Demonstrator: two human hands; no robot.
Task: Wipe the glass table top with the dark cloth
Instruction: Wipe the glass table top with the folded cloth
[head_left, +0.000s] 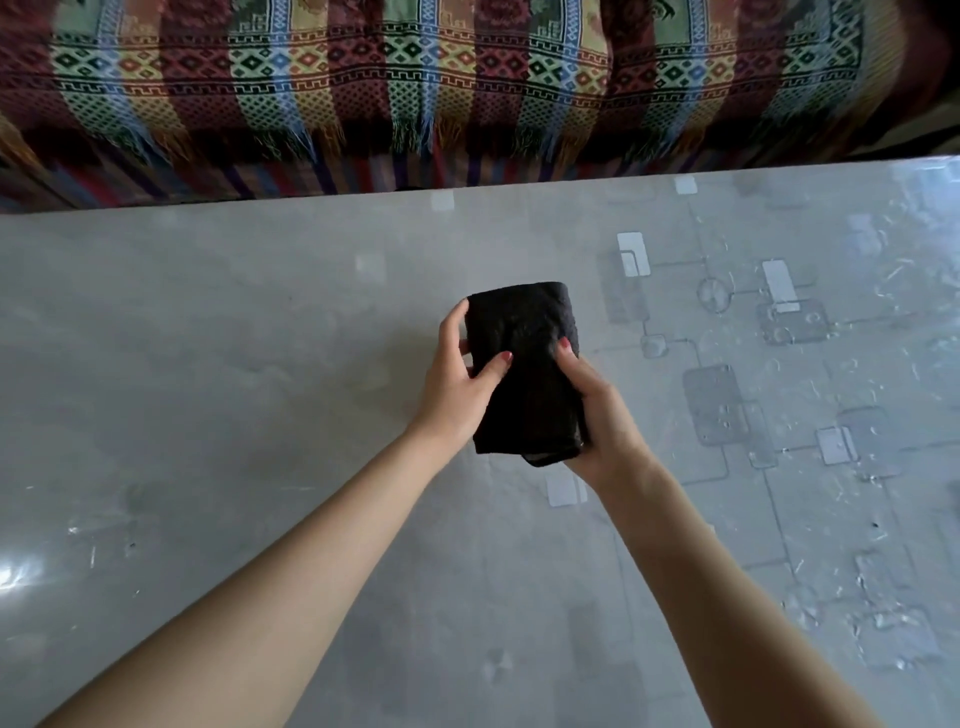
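Glass table top (208, 364) (grey, glossy) meets a striped woven throw (415, 93).

Both forearms and the surface (208, 364) run off frame; the dark cloth (524, 364) hides the fingers beneath.

Folded dark cloth (522, 364) above grey glass table top (234, 364)

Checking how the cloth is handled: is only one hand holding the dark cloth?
No, both the left hand and the right hand grip the folded dark cloth.
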